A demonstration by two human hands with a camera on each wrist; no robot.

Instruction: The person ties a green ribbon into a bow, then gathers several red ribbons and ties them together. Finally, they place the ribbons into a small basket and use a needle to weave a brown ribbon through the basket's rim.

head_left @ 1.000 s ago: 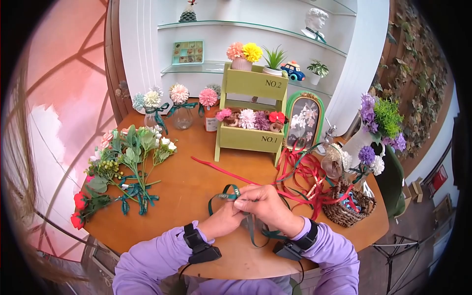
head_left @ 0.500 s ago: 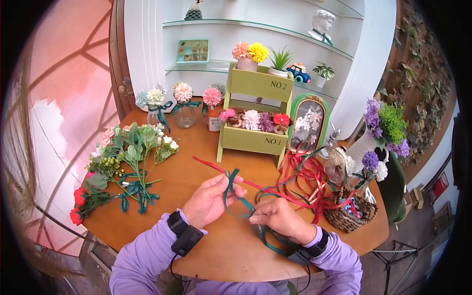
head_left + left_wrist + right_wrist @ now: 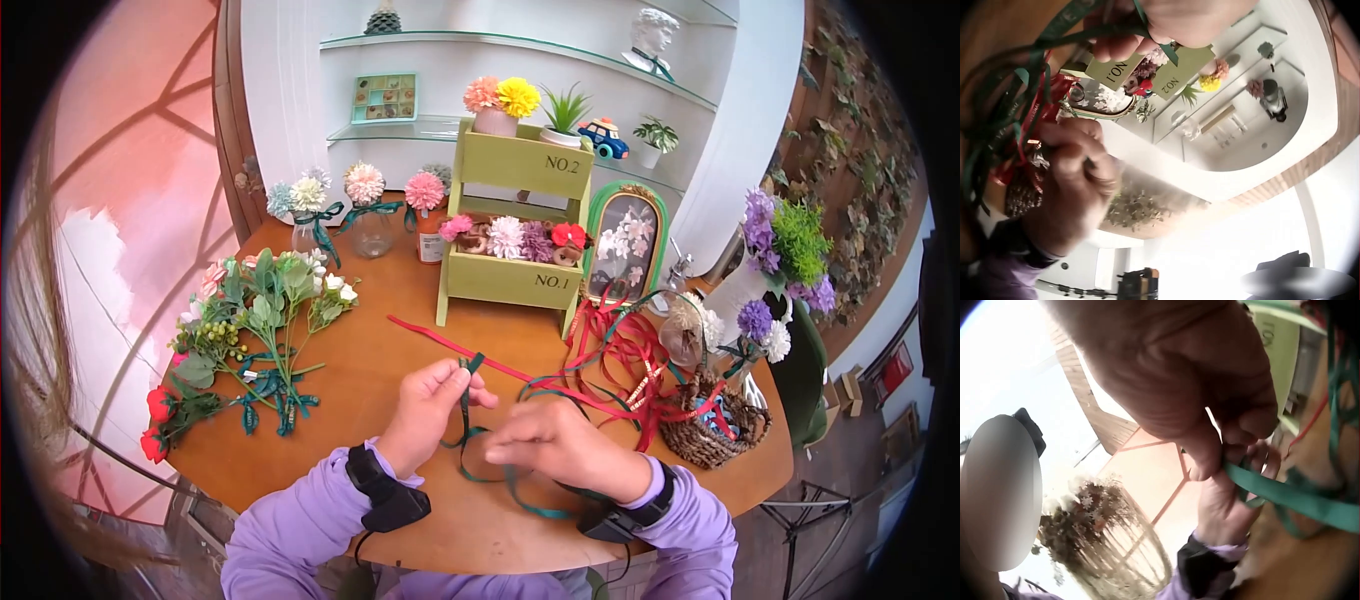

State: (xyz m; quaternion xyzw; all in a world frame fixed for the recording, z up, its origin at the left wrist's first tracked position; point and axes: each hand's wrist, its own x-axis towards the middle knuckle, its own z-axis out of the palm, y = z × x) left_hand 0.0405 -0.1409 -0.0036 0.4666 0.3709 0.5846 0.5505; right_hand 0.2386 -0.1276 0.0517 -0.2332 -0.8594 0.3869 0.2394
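My left hand [image 3: 425, 410] pinches a dark green ribbon near one end [image 3: 474, 363], which sticks up past thumb and forefinger. From there the ribbon [image 3: 1297, 494] hangs down in loose loops between my hands. Close by on the right is my right hand [image 3: 570, 445], over the front of the wooden table [image 3: 330, 500]. Its thumb and fingertips pinch the ribbon in the right wrist view, and a length trails off from them. More green ribbon [image 3: 1063, 25] crosses the left wrist view, printed with pale lettering.
A tangle of red ribbon [image 3: 610, 350] lies to the right, by a woven basket [image 3: 690, 440]. Artificial flower stems [image 3: 270, 310] with green bows lie at left. A green two-tier stand [image 3: 515, 280], vases and a framed flower picture [image 3: 625, 245] stand behind.
My hands were together at the ribbon, then drew apart with it strung between them. Since then the right hand has moved slightly left and up, and the ribbon between them hangs slacker.
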